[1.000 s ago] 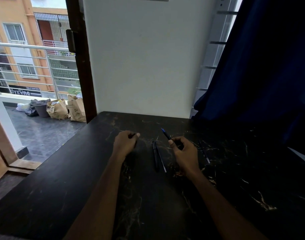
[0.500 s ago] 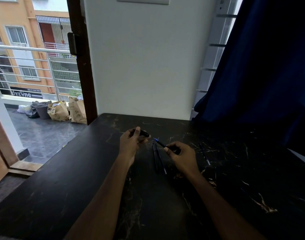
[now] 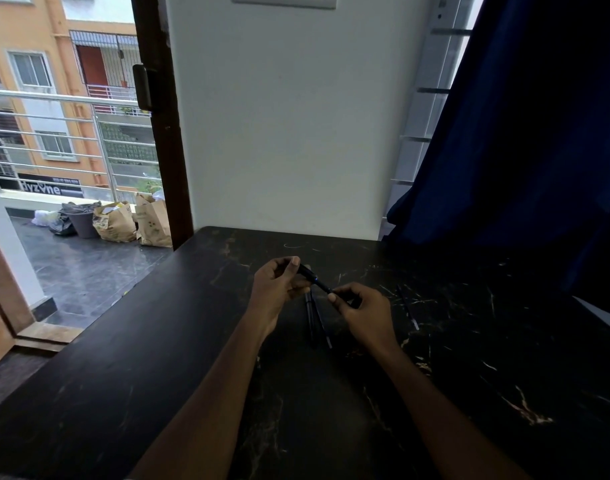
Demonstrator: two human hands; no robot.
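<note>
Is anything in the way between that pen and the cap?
Nothing visible. The left hand holds the cap, the right hand holds the pen, and its tip sits right at the cap's mouth.

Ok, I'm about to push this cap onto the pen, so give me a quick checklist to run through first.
1. Cap held: the left hand pinches the cap. Ok.
2. Pen held: the right hand pinches the pen near its front. Ok.
3. Alignment: the pen's blue tip points at the cap's mouth, roughly in line. Ok.
4. Tip already inside the cap: cannot tell, too dark and small.
5. Room below: the spare pens lie flat on the table, under the hands. Ok.
</note>
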